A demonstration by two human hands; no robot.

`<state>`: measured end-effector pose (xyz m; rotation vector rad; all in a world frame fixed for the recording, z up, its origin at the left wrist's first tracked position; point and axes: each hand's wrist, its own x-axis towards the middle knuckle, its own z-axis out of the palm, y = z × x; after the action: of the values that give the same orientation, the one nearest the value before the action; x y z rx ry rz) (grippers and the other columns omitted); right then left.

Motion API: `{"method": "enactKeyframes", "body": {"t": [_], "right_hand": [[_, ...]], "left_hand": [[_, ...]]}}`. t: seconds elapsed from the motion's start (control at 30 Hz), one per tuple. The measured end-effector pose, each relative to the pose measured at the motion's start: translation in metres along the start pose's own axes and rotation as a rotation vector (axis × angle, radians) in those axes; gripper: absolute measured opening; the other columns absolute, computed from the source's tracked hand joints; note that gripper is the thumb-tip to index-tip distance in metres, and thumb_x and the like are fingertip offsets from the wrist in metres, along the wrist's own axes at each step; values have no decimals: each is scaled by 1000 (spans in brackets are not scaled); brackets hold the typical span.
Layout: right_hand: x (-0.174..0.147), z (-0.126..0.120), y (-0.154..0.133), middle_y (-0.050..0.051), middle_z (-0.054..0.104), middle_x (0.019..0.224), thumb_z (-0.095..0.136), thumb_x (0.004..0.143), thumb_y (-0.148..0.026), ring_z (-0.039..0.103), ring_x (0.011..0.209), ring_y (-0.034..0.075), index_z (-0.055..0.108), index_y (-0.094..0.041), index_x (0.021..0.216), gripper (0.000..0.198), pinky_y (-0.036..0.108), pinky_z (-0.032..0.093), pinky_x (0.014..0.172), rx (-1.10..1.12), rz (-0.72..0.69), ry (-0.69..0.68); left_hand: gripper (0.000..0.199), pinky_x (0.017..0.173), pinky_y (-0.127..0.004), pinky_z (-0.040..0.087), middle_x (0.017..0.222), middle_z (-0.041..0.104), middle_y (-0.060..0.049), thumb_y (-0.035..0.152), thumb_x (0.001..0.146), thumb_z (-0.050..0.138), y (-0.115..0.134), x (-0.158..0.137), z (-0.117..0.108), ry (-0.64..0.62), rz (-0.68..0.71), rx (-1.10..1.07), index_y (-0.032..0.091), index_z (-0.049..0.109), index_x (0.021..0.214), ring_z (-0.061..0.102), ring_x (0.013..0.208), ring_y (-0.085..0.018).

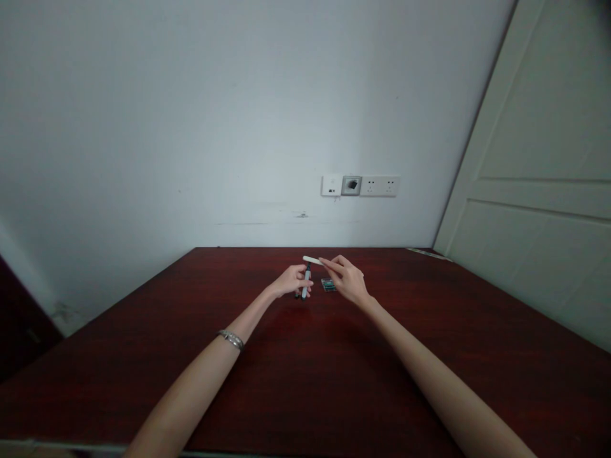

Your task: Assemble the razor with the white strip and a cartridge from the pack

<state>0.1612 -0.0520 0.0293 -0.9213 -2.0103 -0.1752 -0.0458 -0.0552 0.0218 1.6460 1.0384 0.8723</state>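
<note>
My left hand (291, 281) is closed on a slim grey-white tool (306, 284) with dark ends, held nearly upright. Its exact kind is too small to make out. Between the thumb and fingers of my right hand (349, 280) is a flat, narrow white stick (312, 260), pointing left. The stick's far end lies just above the tool's dark top; whether they touch I cannot tell. A small clear case (328, 285) with teal contents rests on the table between the hands, partly covered by my right hand.
The dark red wooden table (305, 381) reaches back to a white wall (248, 127). Switches and sockets (380, 186) are set in the wall above its far edge. A pale panelled door (539, 152) stands along the right side.
</note>
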Motion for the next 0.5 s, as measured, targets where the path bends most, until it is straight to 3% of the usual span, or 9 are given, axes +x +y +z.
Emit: {"method": "enactKeyframes", "body": {"t": [0.17, 0.5], "right_hand": [[-2, -1, 10, 2, 58, 84, 43, 89, -30, 54, 70, 11, 60, -32, 115, 31, 20, 38, 59, -18, 37, 31], [-2, 1, 3, 1, 58, 85, 42, 89, -32, 55, 72, 11, 58, -33, 117, 32, 20, 38, 59, 23, 60, 23]], "left_hand": [[25, 44, -22, 49, 63, 63, -5, 23, 70, 66, 2, -2, 0, 18, -1, 5, 13, 46, 82, 65, 54, -19], [25, 45, -21, 48, 63, 64, -4, 23, 70, 66, 3, -3, 2, 16, 16, -17, 13, 47, 83, 65, 53, -17]]}}
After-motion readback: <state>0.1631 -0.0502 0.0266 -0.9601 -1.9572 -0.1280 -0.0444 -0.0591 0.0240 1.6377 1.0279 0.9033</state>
